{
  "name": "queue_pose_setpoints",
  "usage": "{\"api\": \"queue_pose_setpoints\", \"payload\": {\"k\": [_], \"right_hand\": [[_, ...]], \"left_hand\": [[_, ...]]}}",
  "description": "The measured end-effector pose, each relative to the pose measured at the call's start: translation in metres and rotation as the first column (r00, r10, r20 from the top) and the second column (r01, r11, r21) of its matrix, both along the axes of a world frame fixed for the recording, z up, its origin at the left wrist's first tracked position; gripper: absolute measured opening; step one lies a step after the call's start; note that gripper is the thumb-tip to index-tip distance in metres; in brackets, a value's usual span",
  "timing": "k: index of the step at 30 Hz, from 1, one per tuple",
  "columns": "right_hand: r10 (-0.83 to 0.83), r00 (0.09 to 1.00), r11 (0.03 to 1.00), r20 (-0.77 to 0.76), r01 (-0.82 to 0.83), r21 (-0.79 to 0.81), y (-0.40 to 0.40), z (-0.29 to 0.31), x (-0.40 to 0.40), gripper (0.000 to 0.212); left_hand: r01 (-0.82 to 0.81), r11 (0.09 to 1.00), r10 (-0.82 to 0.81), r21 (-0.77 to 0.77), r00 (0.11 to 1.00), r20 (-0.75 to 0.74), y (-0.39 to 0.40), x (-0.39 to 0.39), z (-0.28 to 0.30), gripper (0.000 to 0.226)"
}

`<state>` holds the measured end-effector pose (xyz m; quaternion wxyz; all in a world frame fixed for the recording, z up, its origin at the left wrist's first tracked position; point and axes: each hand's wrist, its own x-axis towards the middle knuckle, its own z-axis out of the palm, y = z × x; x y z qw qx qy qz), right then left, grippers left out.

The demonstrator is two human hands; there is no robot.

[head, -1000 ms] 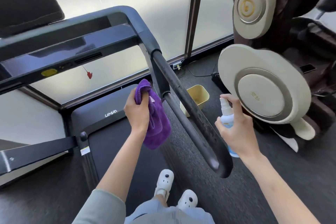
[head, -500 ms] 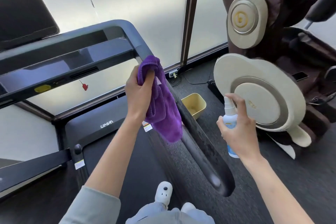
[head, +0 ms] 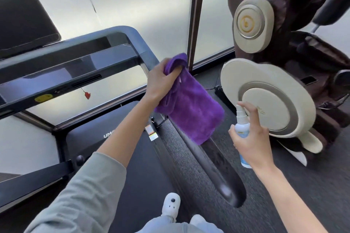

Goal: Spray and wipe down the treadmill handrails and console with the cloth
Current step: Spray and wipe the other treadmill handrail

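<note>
While the left hand grips the bunched top of the fluffy purple microfibre cloth, the cloth drapes over the upper part of the black tubular right handrail of the treadmill, touching it. Right of that handrail, the right hand holds the small white spray bottle with a blue label upright, fingers curled round its body, index finger on the nozzle top. Left of the handrail and above its upper end sits the dark glossy console bar. Below the handrail's lower end, one white clog rests on the dark belt. Well right of the handrail stands a brown massage chair with beige round side panels.
</note>
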<state>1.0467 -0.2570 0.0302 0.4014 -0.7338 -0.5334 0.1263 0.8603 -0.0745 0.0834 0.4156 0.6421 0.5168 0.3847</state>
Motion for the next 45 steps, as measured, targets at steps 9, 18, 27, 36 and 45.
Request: {"api": "queue_pose_setpoints", "payload": {"k": [9, 18, 27, 36, 45], "right_hand": [[-0.042, 0.999, 0.999, 0.005, 0.042, 0.004, -0.002, -0.004, -0.004, 0.064], [-0.062, 0.998, 0.998, -0.023, 0.062, 0.003, 0.001, -0.004, -0.007, 0.062], [-0.07, 0.997, 0.997, -0.032, 0.069, -0.015, 0.002, -0.01, -0.014, 0.064], [-0.095, 0.994, 0.995, -0.049, 0.093, -0.032, -0.003, -0.013, -0.006, 0.062], [-0.045, 0.997, 0.998, -0.058, 0.043, -0.044, 0.002, -0.017, -0.01, 0.062]], "left_hand": [[0.195, 0.97, -0.089, 0.143, 0.837, -0.54, -0.048, 0.025, -0.08, 0.042], [0.386, 0.922, -0.315, 0.024, 0.786, -0.531, -0.049, 0.013, -0.083, 0.048], [0.264, 0.949, -0.109, 0.173, 0.789, -0.605, -0.054, 0.017, -0.095, 0.03], [0.162, 0.98, -0.055, 0.117, 0.784, -0.619, -0.048, 0.007, -0.09, 0.049], [-0.126, 0.992, 0.123, 0.03, 0.845, -0.521, -0.073, 0.051, -0.119, 0.068]]}}
